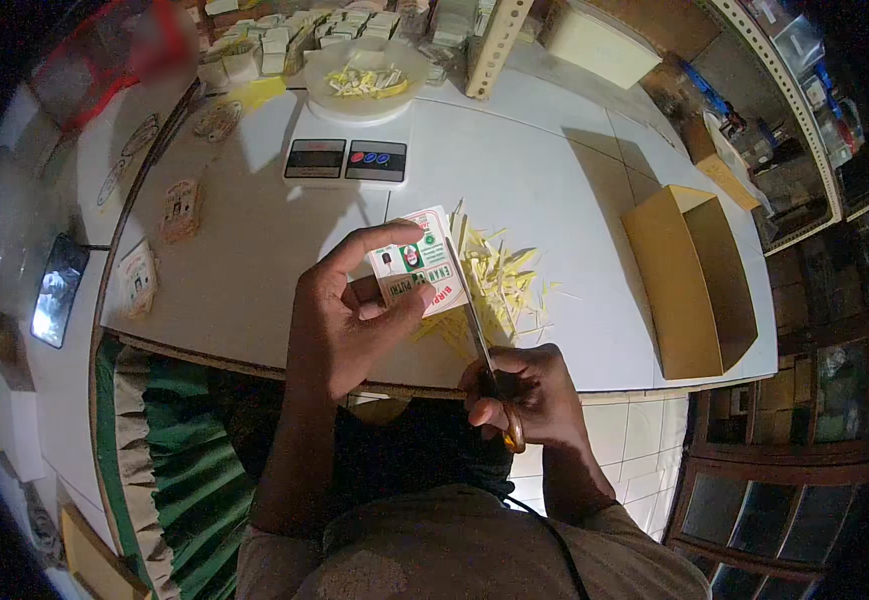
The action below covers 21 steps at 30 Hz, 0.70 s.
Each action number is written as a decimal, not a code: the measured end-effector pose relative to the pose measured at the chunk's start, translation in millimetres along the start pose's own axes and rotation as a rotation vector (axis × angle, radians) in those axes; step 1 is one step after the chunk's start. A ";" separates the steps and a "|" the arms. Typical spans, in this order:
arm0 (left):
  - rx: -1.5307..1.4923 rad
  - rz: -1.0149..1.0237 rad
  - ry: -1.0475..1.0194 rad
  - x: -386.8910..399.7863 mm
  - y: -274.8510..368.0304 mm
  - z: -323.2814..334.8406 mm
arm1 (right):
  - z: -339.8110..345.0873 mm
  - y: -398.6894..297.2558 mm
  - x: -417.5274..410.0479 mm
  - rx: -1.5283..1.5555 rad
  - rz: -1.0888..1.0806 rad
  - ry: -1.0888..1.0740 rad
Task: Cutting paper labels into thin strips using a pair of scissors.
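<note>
Between the thumb and fingers of my left hand (352,300) is a printed white card (419,259) with red and green lettering. My right hand (528,386) grips a pair of scissors (477,334) by its orange-brown handles. The blades point away from me and lie along the card's right edge; whether they are parted is hard to see. Beneath the card and scissors, a loose heap of thin yellowish paper strips (505,281) spreads over the white tiled tabletop (577,300).
Beyond my hands stands a kitchen scale (346,161) bearing a translucent bowl (367,71) of paper scraps. To the right is an open cardboard box (674,285). Small card stacks (138,277) lie at the left, near a lit phone (60,291). A perforated metal post (496,49) rises at the back.
</note>
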<state>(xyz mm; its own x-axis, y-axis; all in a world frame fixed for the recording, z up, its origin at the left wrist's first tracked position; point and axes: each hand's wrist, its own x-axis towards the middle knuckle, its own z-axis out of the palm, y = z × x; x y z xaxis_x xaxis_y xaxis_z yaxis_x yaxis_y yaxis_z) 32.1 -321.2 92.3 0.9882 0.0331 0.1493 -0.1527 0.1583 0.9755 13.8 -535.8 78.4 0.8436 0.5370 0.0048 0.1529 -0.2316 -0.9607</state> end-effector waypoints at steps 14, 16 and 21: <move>-0.010 -0.073 -0.097 3.2 -2.7 -1.0 | -6.0 -7.5 19.2 0.066 0.126 -0.033; 0.024 -0.074 -0.122 3.1 -3.6 -2.3 | -5.5 -2.7 23.7 0.098 0.114 0.019; -0.027 -0.007 -0.099 3.5 -21.8 -6.2 | -8.2 3.4 22.6 0.188 0.186 0.123</move>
<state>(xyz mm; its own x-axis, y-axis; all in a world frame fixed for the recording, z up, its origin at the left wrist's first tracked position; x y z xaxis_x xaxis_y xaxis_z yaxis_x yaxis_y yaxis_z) 38.8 -318.4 70.6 0.9851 -0.0657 0.1590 -0.1445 0.1848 0.9721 37.7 -531.1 77.6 0.9060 0.3942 -0.1540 -0.0988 -0.1567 -0.9827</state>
